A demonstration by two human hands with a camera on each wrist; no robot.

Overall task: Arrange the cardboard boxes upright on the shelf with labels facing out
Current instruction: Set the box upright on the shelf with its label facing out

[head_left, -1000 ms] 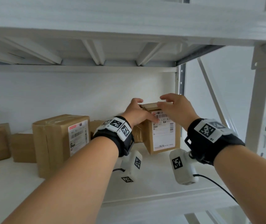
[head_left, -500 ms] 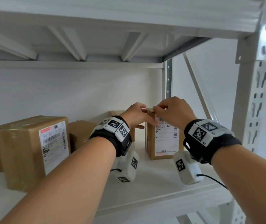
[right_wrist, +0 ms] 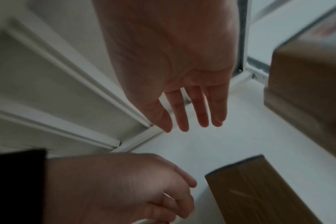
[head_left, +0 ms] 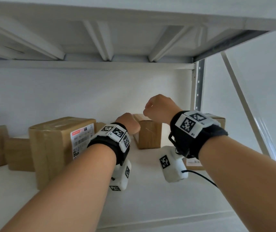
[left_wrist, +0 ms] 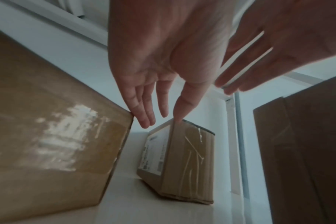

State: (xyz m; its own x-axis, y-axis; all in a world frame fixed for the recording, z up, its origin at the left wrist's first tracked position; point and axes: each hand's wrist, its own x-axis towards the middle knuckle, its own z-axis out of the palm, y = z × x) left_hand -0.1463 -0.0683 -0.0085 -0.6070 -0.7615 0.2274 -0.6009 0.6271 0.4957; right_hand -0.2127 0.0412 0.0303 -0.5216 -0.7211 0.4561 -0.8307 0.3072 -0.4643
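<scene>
A small taped cardboard box (head_left: 148, 133) stands deep on the white shelf (head_left: 150, 198), its plain taped side facing out; in the left wrist view its label (left_wrist: 152, 153) is on its left side. My left hand (head_left: 129, 123) is just in front of its top, with straight fingers (left_wrist: 144, 112) and the thumb tip at the box's upper edge. My right hand (head_left: 159, 106) hovers above it with fingers (right_wrist: 182, 115) spread and nothing in them. A labelled box (head_left: 217, 121) stands at the right, mostly hidden behind my right wrist.
A large box (head_left: 62, 143) with its label facing out stands to the left, close to my left forearm. More brown boxes (head_left: 18, 154) sit at the far left. The upper shelf's ribs (head_left: 103, 41) run low overhead, and a steel upright (head_left: 199, 84) bounds the right end.
Both hands have let go of the labelled box at the right and moved left and deeper, to the small box behind. Their fingers have straightened.
</scene>
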